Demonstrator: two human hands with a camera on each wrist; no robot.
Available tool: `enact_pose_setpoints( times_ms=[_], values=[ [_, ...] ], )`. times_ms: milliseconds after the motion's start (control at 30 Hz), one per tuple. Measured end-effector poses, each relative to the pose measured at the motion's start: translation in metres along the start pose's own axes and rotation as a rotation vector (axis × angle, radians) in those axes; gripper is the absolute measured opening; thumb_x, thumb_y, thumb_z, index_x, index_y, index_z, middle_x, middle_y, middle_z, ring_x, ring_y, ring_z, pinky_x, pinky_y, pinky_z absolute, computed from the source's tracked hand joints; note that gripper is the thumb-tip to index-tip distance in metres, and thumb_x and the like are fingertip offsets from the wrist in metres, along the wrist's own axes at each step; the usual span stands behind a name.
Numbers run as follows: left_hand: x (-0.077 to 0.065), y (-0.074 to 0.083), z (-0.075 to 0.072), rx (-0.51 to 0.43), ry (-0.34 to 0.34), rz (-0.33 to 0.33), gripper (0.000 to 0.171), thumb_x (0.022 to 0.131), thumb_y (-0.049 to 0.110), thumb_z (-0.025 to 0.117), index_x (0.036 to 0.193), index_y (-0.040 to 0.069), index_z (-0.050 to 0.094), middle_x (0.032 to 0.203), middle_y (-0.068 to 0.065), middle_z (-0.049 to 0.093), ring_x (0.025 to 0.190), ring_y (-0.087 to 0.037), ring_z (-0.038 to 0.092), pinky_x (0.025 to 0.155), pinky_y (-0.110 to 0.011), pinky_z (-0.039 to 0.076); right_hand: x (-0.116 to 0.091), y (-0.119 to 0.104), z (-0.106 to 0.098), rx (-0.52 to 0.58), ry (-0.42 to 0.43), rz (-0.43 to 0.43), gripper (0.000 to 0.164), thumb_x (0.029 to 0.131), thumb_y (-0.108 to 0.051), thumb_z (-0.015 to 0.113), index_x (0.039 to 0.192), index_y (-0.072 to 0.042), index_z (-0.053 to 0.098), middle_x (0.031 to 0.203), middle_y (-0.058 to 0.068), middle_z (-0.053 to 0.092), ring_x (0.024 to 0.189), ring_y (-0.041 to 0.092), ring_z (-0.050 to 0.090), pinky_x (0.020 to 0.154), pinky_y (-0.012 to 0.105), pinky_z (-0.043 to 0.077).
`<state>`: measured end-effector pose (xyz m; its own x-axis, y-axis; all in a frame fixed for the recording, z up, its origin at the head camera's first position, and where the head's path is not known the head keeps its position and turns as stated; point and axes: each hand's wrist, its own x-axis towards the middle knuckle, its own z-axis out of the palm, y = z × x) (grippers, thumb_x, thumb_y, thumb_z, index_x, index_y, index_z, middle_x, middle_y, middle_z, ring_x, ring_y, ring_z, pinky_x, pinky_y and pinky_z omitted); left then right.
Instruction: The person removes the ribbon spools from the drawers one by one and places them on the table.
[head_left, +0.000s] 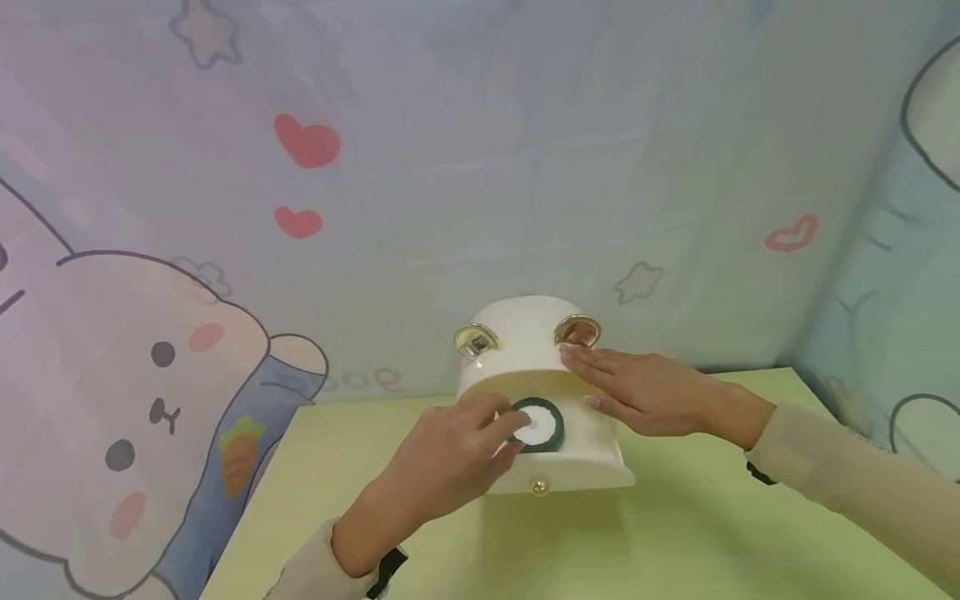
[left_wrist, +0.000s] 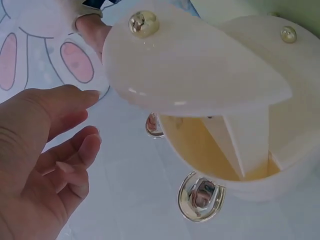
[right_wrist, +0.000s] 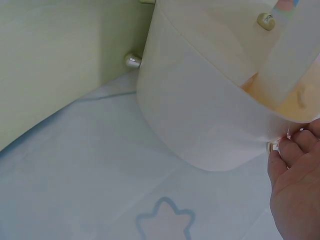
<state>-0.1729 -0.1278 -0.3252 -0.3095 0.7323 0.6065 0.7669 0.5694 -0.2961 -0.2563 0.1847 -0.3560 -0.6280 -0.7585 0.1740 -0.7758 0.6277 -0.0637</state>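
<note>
A white rounded box (head_left: 525, 333) with gold ear-shaped trims stands on the table, its drawer (head_left: 592, 471) pulled out by the gold knob side. Inside that drawer lies a round dark green thing with a white middle (head_left: 542, 425); its kind is unclear. Over its left edge are the fingertips of my left hand (head_left: 450, 450); whether they touch it I cannot tell. The left wrist view shows this hand (left_wrist: 45, 155) with thumb and fingers apart, nothing between them. My right hand (head_left: 652, 392) rests with extended fingers on the box's right side, by the right ear trim (head_left: 577, 331).
The box stands on a pale green table (head_left: 337, 492) near its back edge. Behind hangs a printed cloth (head_left: 450, 167) with hearts, stars and a rabbit. A second gold knob (left_wrist: 288, 34) shows lower on the box.
</note>
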Motion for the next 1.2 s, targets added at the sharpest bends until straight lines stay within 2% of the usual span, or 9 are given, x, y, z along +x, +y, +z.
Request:
enact_pose_setpoints(
  times_ms=[67, 200, 367, 567, 767, 967, 1200],
  values=[
    [0.002, -0.006, -0.003, 0.002, -0.062, 0.021, 0.035, 0.08, 0.022, 0.091, 0.109, 0.018, 0.073, 0.095, 0.004, 0.066, 0.071, -0.008, 0.059, 0.05, -0.017, 0.044, 0.001, -0.001, 0.001, 0.002, -0.009, 0.006, 0.063, 0.112, -0.045, 0.04, 0.168, -0.018, 0.024, 0.176, 0.0, 0.024, 0.157, 0.028, 0.038, 0.118, 0.051, 0.046],
    [0.008, -0.017, -0.005, -0.063, -0.215, 0.039, 0.033, 0.085, 0.023, 0.087, 0.114, 0.017, 0.072, 0.095, 0.004, 0.065, 0.071, -0.008, 0.057, 0.056, -0.016, 0.045, 0.001, -0.001, 0.001, 0.0, -0.015, 0.009, 0.064, 0.112, -0.045, 0.039, 0.168, -0.018, 0.023, 0.176, 0.0, 0.023, 0.158, 0.028, 0.038, 0.118, 0.051, 0.045],
    [0.02, -0.026, -0.004, -0.168, -0.383, 0.007, 0.032, 0.089, 0.022, 0.083, 0.118, 0.016, 0.073, 0.102, 0.003, 0.067, 0.08, -0.01, 0.061, 0.063, -0.018, 0.049, 0.0, 0.001, 0.002, -0.005, -0.007, 0.001, 0.063, 0.113, -0.044, 0.039, 0.168, -0.017, 0.024, 0.176, 0.001, 0.024, 0.157, 0.028, 0.039, 0.117, 0.051, 0.047],
    [0.033, -0.033, -0.003, -0.212, -0.529, -0.029, 0.033, 0.091, 0.022, 0.082, 0.122, 0.016, 0.072, 0.108, 0.002, 0.069, 0.091, -0.014, 0.066, 0.072, -0.027, 0.056, 0.001, 0.001, 0.003, -0.006, -0.002, -0.009, 0.063, 0.113, -0.044, 0.039, 0.168, -0.017, 0.024, 0.176, 0.001, 0.024, 0.157, 0.028, 0.039, 0.117, 0.051, 0.047],
    [0.046, -0.039, -0.001, -0.236, -0.634, -0.068, 0.038, 0.092, 0.023, 0.081, 0.128, 0.017, 0.071, 0.118, 0.0, 0.07, 0.1, -0.017, 0.068, 0.081, -0.033, 0.059, 0.001, 0.001, 0.002, 0.003, -0.002, -0.01, 0.063, 0.113, -0.043, 0.04, 0.168, -0.017, 0.023, 0.176, 0.001, 0.023, 0.157, 0.028, 0.038, 0.118, 0.05, 0.046],
    [0.054, -0.043, 0.007, -0.241, -0.697, -0.054, 0.04, 0.094, 0.026, 0.079, 0.131, 0.018, 0.07, 0.124, 0.0, 0.069, 0.105, -0.016, 0.068, 0.086, -0.034, 0.06, -0.001, 0.0, 0.001, 0.01, -0.015, 0.001, 0.064, 0.112, -0.046, 0.039, 0.168, -0.018, 0.024, 0.176, -0.001, 0.022, 0.158, 0.027, 0.038, 0.118, 0.049, 0.046],
    [0.061, -0.042, 0.02, -0.281, -0.842, -0.061, 0.045, 0.095, 0.028, 0.079, 0.137, 0.017, 0.068, 0.133, 0.0, 0.069, 0.117, -0.018, 0.069, 0.1, -0.036, 0.057, 0.0, -0.001, 0.001, 0.017, -0.019, 0.004, 0.064, 0.112, -0.045, 0.039, 0.168, -0.018, 0.024, 0.176, -0.002, 0.022, 0.159, 0.026, 0.036, 0.121, 0.049, 0.044]
  ],
)
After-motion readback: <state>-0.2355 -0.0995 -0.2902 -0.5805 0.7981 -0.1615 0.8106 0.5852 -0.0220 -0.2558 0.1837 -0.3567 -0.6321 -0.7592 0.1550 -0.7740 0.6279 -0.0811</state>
